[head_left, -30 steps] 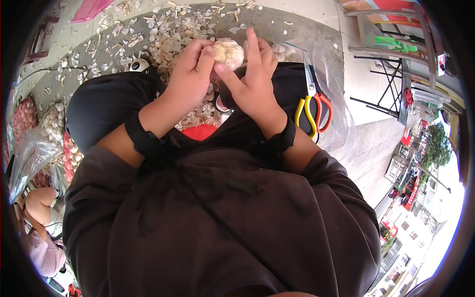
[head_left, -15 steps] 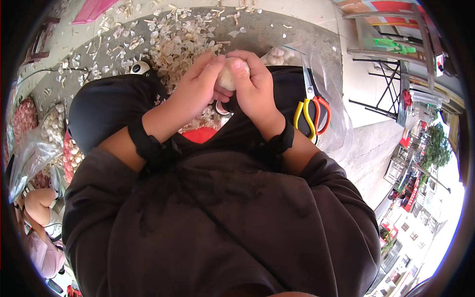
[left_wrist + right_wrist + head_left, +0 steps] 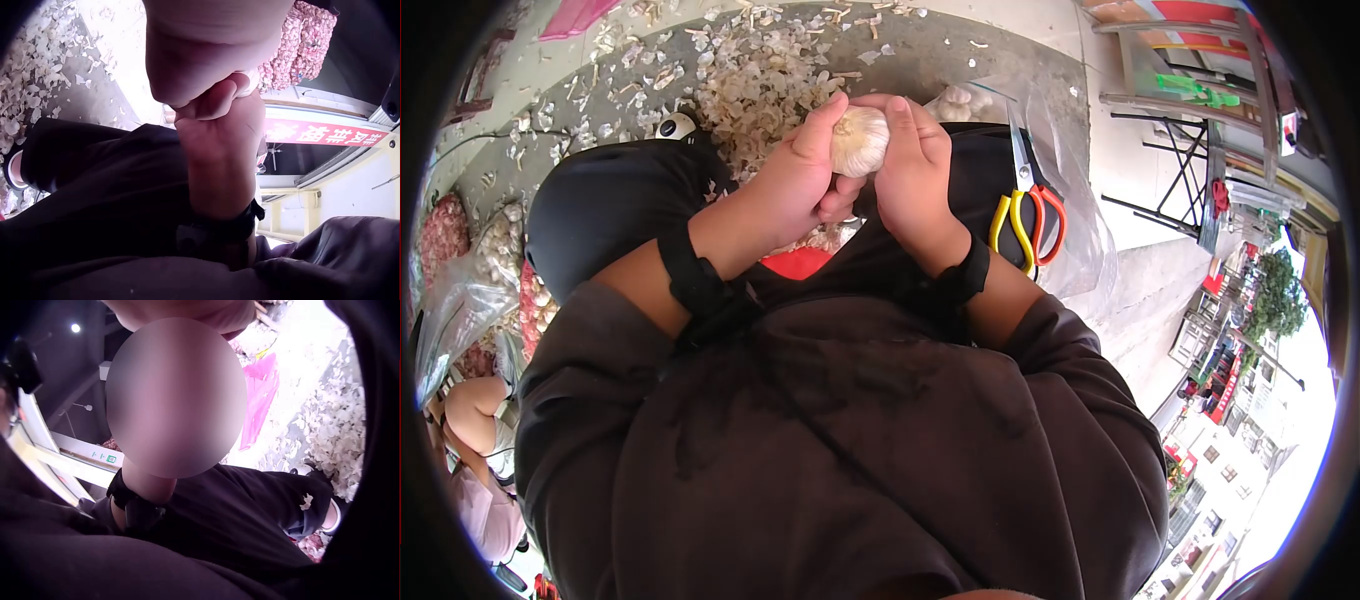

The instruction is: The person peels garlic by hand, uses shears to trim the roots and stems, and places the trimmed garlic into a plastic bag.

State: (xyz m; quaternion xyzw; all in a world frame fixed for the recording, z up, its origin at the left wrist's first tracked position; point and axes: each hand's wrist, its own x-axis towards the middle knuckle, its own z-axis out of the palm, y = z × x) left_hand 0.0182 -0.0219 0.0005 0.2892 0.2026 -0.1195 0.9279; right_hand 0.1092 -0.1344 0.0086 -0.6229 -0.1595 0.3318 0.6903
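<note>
A whitish garlic bulb (image 3: 860,142) sits between both hands above the lap in the head view. My left hand (image 3: 800,172) holds it from the left, thumb along its side and fingers curled beneath. On its other side my right hand (image 3: 917,170) grips it, thumb at its right edge and fingers bent behind it. The left wrist view shows curled fingers (image 3: 215,103) of the hands pressed together, with most of the bulb hidden. A blurred patch covers the hands in the right wrist view.
Scissors (image 3: 1028,205) with yellow and red handles lie by the right thigh, beside a clear plastic bag (image 3: 1080,220). More garlic bulbs (image 3: 958,104) lie beyond the right hand. Garlic skins (image 3: 760,85) litter the ground. Filled bags (image 3: 500,240) stand at left, near another person (image 3: 475,420).
A second ago the right hand's fingers were spread beside the bulb; then both hands closed round it. Now the bulb is turned and shows more between the thumbs.
</note>
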